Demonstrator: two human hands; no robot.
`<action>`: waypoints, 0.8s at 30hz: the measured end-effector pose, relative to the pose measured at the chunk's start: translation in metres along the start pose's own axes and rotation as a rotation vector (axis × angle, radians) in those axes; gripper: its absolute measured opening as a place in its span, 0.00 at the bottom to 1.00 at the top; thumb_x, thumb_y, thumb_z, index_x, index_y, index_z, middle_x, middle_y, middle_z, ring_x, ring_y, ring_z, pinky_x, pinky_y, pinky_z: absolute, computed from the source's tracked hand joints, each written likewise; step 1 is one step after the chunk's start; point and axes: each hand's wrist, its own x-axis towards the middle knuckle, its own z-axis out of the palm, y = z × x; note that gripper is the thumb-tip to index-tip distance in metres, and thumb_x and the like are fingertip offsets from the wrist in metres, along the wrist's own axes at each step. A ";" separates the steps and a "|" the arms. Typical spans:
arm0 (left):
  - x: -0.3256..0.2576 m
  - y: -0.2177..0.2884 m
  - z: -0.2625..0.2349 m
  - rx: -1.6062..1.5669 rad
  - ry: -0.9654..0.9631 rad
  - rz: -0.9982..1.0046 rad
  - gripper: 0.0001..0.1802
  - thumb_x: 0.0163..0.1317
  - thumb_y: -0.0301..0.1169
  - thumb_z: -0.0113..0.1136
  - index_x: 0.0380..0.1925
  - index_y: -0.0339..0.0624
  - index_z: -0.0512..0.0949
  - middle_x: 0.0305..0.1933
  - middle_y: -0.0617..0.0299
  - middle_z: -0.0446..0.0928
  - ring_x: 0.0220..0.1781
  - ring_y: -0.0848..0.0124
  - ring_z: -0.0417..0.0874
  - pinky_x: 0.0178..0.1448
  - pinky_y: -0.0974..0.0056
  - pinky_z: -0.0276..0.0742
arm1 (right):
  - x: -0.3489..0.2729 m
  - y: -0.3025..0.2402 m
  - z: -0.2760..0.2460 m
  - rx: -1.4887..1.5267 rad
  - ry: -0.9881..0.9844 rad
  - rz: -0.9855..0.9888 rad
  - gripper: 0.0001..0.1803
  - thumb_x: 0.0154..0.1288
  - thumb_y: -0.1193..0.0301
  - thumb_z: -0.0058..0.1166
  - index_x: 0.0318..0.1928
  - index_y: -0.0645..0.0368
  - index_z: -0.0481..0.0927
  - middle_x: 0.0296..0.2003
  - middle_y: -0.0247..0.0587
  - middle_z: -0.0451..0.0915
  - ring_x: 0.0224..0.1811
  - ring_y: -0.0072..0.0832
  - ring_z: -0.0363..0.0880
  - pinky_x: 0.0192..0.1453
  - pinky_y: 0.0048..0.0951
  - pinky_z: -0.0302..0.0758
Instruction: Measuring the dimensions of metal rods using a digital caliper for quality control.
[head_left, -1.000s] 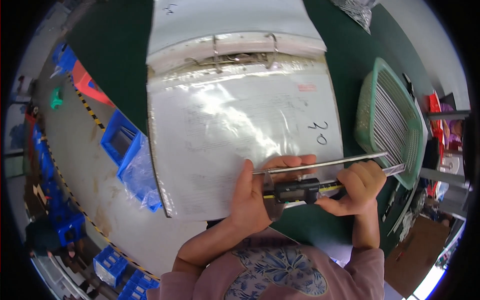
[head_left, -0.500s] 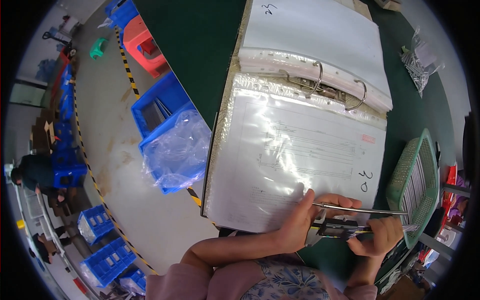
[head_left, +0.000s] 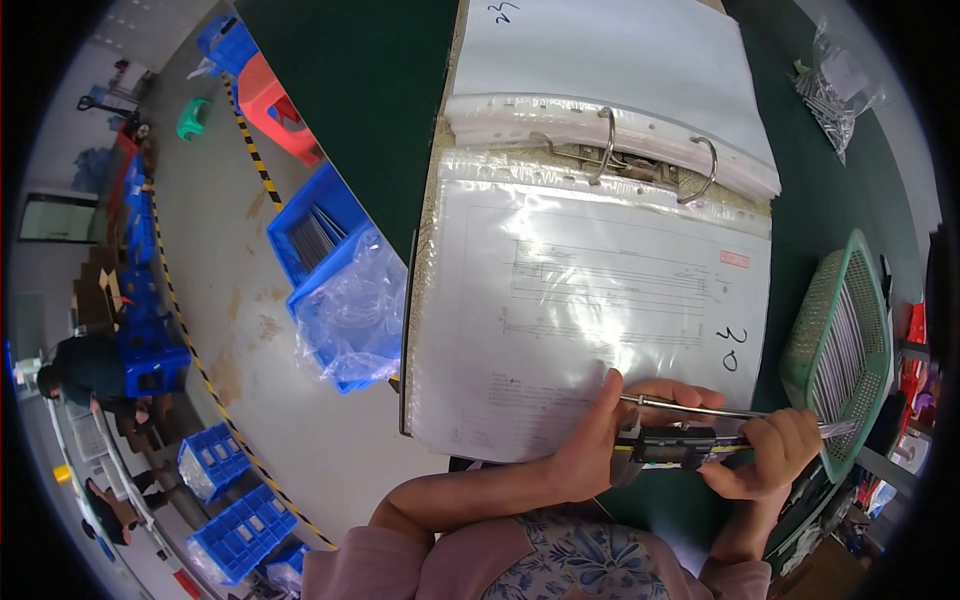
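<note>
A digital caliper (head_left: 678, 447) with a dark display lies across both my hands, in front of an open ring binder (head_left: 600, 300). My left hand (head_left: 582, 455) is closed around the jaw end of the caliper and a thin metal rod (head_left: 680, 405), with the thumb pointing up. The rod runs to the right just above the caliper. My right hand (head_left: 775, 455) has its fingers curled over the caliper's beam, and the rod's right end meets those fingers. Whether the jaws touch the rod is hidden by my left hand.
A green basket (head_left: 800, 345) of thin rods stands at the right, with a clear bag of small metal parts (head_left: 835, 95) behind it. Left of the dark green table (head_left: 340, 90) are blue bins (head_left: 295, 245), a red stool (head_left: 268, 105) and a person (head_left: 85, 365).
The whole view has shifted slightly. My right hand has moved a little to the right along the caliper, and its fingers now reach the rod's end.
</note>
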 end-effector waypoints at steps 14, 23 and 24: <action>0.001 0.004 0.004 -0.010 -0.044 -0.010 0.41 0.62 0.60 0.22 0.55 0.34 0.62 0.65 0.41 0.53 0.64 0.54 0.61 0.65 0.53 0.59 | -0.001 0.000 -0.003 0.009 -0.002 -0.028 0.29 0.42 0.43 0.57 0.19 0.58 0.67 0.13 0.36 0.61 0.12 0.32 0.61 0.19 0.30 0.53; -0.005 0.008 0.003 0.009 -0.050 0.036 0.38 0.64 0.57 0.19 0.59 0.37 0.58 0.64 0.35 0.51 0.66 0.46 0.56 0.66 0.50 0.55 | -0.009 -0.008 -0.006 0.007 0.010 -0.015 0.27 0.39 0.45 0.61 0.16 0.56 0.68 0.10 0.31 0.58 0.10 0.28 0.59 0.15 0.26 0.52; -0.004 0.006 0.003 0.006 -0.052 0.030 0.38 0.64 0.57 0.19 0.59 0.37 0.58 0.64 0.35 0.51 0.66 0.46 0.56 0.66 0.50 0.55 | -0.013 -0.009 -0.007 0.022 0.002 -0.004 0.28 0.39 0.45 0.61 0.16 0.56 0.68 0.10 0.31 0.57 0.10 0.28 0.58 0.15 0.26 0.52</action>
